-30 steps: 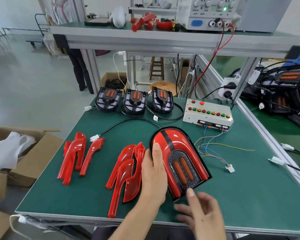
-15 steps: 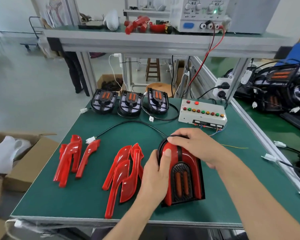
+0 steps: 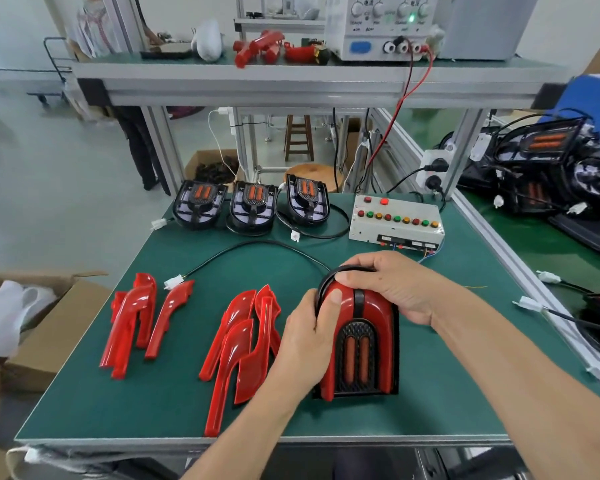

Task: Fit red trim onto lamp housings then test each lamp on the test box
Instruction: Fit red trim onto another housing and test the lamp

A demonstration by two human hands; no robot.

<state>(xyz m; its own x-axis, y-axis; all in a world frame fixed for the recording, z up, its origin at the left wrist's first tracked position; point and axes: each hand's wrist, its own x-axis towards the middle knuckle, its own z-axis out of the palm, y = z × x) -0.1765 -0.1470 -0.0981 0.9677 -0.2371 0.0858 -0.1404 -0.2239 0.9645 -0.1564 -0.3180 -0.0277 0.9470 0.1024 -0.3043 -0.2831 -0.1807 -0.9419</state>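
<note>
A black lamp housing with red trim (image 3: 364, 344) lies flat on the green table (image 3: 447, 393). My left hand (image 3: 307, 336) grips its left side, thumb pressing the red trim near the top. My right hand (image 3: 392, 284) curls over its rounded top edge. Two groups of loose red trim pieces lie to the left, one nearer group (image 3: 245, 344) and one farther group (image 3: 136, 317). Three bare black lamp housings (image 3: 252, 206) stand in a row at the back. The white test box (image 3: 395, 221) with coloured lights sits at the back right. The lamp's black cable ends in a white connector (image 3: 174, 281).
A power supply (image 3: 385, 26) with red and black leads sits on the upper shelf. Cardboard boxes (image 3: 49, 327) stand at the left. More lamps (image 3: 548, 174) and loose white connectors (image 3: 530, 303) lie on the right bench, beyond an aluminium rail.
My right hand came up from the near table edge and now curls over the lamp's top. The lamp has turned from tilted to straight. My left hand stays on its left side.
</note>
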